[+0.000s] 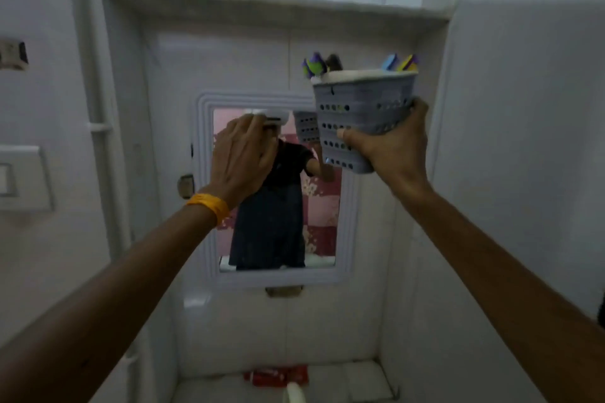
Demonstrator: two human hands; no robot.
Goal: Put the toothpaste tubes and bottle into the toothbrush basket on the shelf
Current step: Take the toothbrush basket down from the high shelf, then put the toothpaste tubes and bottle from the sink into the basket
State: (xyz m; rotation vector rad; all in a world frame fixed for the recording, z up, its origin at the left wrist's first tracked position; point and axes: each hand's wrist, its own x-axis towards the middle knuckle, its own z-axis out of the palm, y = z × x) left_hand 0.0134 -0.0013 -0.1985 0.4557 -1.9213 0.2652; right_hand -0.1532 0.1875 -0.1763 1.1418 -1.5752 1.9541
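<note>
Basket [361, 118], grey plastic with rows of round holes, held up in the air and tilted, just right of the mirror's [278, 193] upper right corner. Toothbrush heads [315, 65] in purple, green, blue and yellow poke above its rim; something white shows just inside the rim. Right hand [393, 147] grips the basket from below and behind, thumb pressed on its perforated front, fingers wrapped round the far side.

Left hand [244, 154], raised in front of the mirror's upper left part, is curled around a white object [268, 118] whose end juts past the fingertips; what it is cannot be told through the blur. Yellow band [209, 206] on that wrist.

Red toothpaste tube [276, 376] lies flat on the white shelf [343, 379] well below the mirror, close to the back wall. A white rounded cap or bottle top [294, 394] shows just in front of it at the frame's bottom edge.

Mirror hangs in a pale moulded frame on the white tiled wall of a recess.
</note>
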